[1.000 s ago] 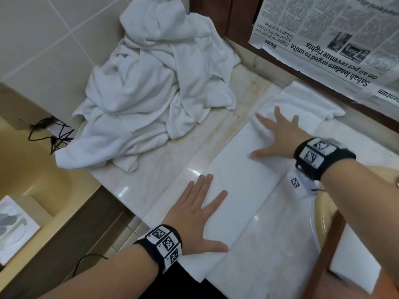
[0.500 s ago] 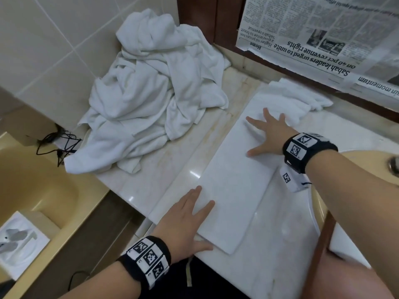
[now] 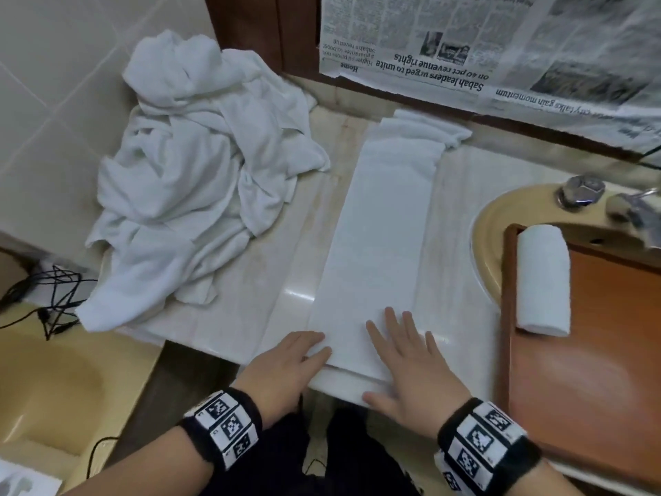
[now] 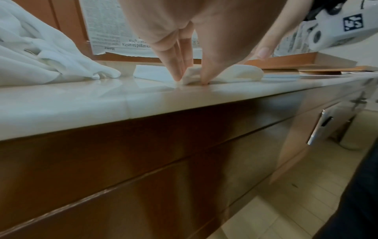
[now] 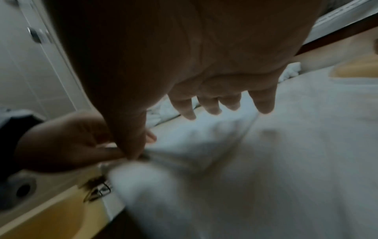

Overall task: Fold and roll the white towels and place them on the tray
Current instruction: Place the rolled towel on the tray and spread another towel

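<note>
A long folded towel lies flat on the counter, running from the near edge to the wall under the newspaper. Its far end is a bit rumpled.

The left hand is at the near left corner of the towel. In the left wrist view its fingers point down and pinch the corner with the thumb, so the cloth is lifted a little there. The right hand lies flat on the near end of the towel, fingers straight and slightly spread, thumb out over the counter edge. The right wrist view is dark and blurred; it seems the right hand is pressing the cloth, but this is not sure from that pic.

The tray is to the right of the towel, over the sink, w/ one rolled towel lying on its left side, near the rim. The tap is behind it.

A pile of loose white towels sits at the back left of the counter, apart from the folded one. Black cables hang left of the pile. A tub is at lower left.
</note>
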Demonstrator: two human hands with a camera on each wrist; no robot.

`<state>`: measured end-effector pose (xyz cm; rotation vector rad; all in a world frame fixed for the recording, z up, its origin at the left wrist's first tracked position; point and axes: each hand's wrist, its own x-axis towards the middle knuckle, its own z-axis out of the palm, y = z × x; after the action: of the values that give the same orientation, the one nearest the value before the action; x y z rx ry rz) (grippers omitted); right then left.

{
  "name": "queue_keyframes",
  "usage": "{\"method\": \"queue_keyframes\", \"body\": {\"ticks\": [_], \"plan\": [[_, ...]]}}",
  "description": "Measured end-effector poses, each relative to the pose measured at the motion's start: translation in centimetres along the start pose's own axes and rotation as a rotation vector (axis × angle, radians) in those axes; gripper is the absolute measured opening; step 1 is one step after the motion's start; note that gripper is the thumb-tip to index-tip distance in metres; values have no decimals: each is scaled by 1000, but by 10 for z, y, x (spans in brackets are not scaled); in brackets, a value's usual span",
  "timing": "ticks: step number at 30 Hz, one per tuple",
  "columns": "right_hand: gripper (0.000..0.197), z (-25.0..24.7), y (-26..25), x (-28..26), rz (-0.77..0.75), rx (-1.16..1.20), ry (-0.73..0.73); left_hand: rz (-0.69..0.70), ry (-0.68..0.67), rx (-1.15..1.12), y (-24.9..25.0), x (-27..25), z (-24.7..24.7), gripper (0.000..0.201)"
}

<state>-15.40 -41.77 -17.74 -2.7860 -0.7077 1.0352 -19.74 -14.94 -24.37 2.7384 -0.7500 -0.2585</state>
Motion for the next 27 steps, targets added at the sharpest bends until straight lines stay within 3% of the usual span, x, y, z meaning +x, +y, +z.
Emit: {"method": "queue_keyframes", "body": {"ticks": [2,6,10,14,21,27], "plan": [[98,28,-4,-8,7,-22,93,47,-4,28,-3,-6,0,103],[92,69,-7,-15,74,-37,229,124,43,94,4,-8,2,81],[82,90,-8,-16,105,-37,291,159,-11,163,-2,-12,13,80],[69,100,-6,-20,87,-36,341,235,139,114,-21,-17,21,59],[56,104,-4,-25,58,-9,417,215,317,-45,-26,-17,18,40],[49,115,-8,-29,24,53,555,180,365,-188,-25,-23,26,23]]}}
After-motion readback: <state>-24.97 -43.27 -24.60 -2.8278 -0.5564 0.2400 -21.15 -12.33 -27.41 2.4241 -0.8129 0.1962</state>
